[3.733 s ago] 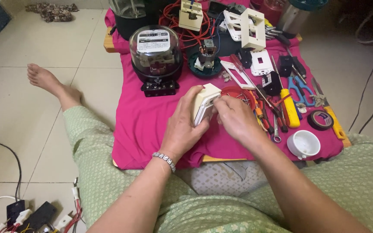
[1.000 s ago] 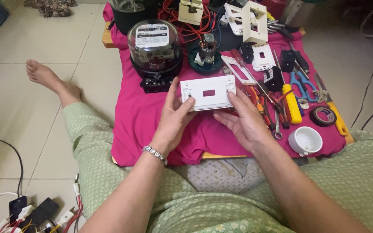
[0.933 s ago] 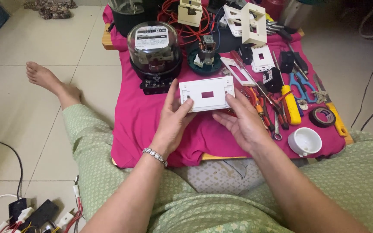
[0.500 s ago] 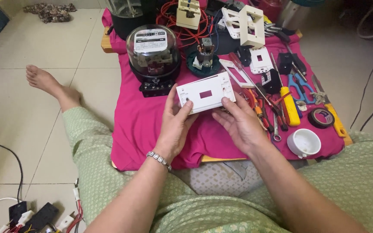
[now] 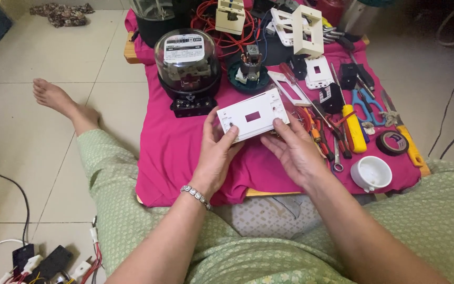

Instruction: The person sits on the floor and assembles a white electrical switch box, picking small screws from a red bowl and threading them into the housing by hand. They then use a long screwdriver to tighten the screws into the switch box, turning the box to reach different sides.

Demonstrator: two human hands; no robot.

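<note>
Since a second ago, I've tilted the white rectangular plastic switch plate (image 5: 253, 114), its right end now higher, and brought it slightly nearer the glass-domed electricity meter (image 5: 187, 66). My left hand (image 5: 217, 155) curls around the plate's left end, thumb on its face; my right hand (image 5: 292, 150) props the right end with fingers narrow underneath, seemingly so the face with its small central window points up at me. The plate hovers just right of the meter, above the magenta cloth (image 5: 169, 152) spread over a low wooden board. Further right of the meter lie the yellow-handled screwdriver (image 5: 354, 129), black tape roll (image 5: 392, 142) and white round cup (image 5: 371, 172). Beige floor tiles surround everything.
</note>
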